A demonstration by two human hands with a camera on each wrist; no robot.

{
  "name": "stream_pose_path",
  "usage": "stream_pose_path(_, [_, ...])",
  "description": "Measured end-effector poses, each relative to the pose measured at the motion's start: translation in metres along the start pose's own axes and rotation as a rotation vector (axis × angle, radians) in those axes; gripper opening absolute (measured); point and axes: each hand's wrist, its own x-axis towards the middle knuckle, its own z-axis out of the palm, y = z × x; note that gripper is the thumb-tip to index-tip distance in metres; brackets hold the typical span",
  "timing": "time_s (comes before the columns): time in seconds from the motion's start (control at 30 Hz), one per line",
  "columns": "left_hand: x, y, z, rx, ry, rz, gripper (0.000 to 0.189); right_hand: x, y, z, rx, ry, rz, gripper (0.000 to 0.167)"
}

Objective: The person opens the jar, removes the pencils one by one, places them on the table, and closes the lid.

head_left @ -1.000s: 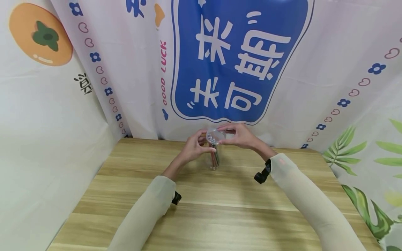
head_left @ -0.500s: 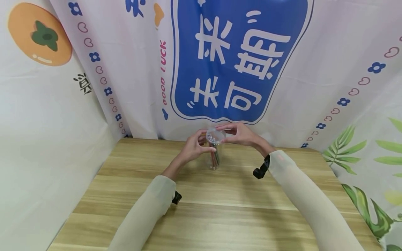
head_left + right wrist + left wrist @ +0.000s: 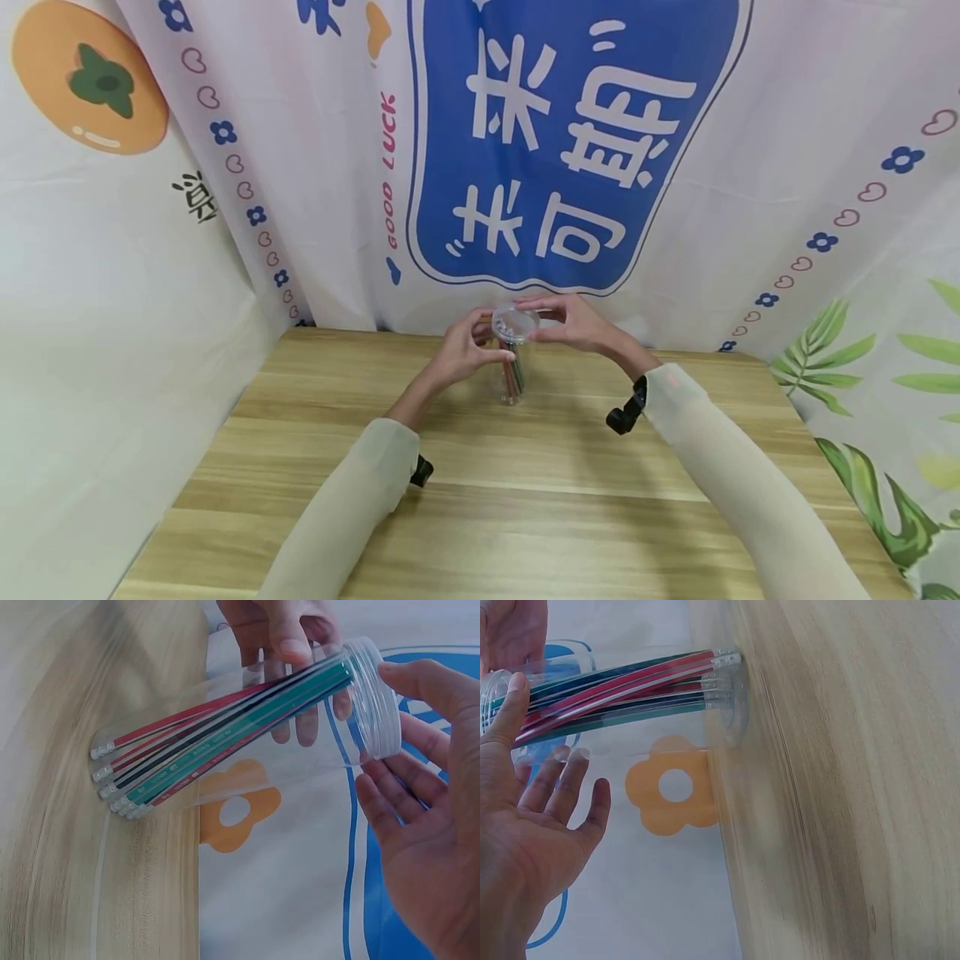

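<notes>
A tall clear plastic jar (image 3: 498, 385) stands upright at the back of the wooden table. Several red, green and dark pencils (image 3: 195, 742) lean inside it, their metal-banded ends down at the base. On its top sits a clear round lid (image 3: 516, 322), ridged along the side in the right wrist view. My left hand (image 3: 462, 350) grips the jar just below the lid, thumb on the near side and fingers behind. With thumb and fingers, my right hand (image 3: 577, 323) holds the lid's rim from the right.
The wood-grain table (image 3: 480, 517) extends toward me from the jar. Behind it hangs a printed cloth (image 3: 337, 208) with a blue panel, close to the jar and both hands. More patterned cloth borders the left and right sides.
The thumb of my right hand has shifted slightly to the right along the lid's rim. My left hand and the jar stay in place.
</notes>
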Motion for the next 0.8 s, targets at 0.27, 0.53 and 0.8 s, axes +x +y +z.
stream_pose_path(0.27, [-0.0001,-0.0005,0.0008,-0.012,0.003,0.017,0.075,-0.0017,-0.0034,0.0068,-0.088,0.079,-0.028,0.055])
stream_pose_path(0.53, [-0.0003,-0.0011,0.0006,-0.032,-0.001,0.020,0.076,-0.0006,-0.0065,0.0073,-0.107,0.093,-0.033,0.054])
stream_pose_path(0.8, [-0.0001,-0.0014,0.0007,-0.032,-0.005,0.029,0.078,0.0014,-0.0015,0.0031,-0.041,0.022,-0.026,0.052])
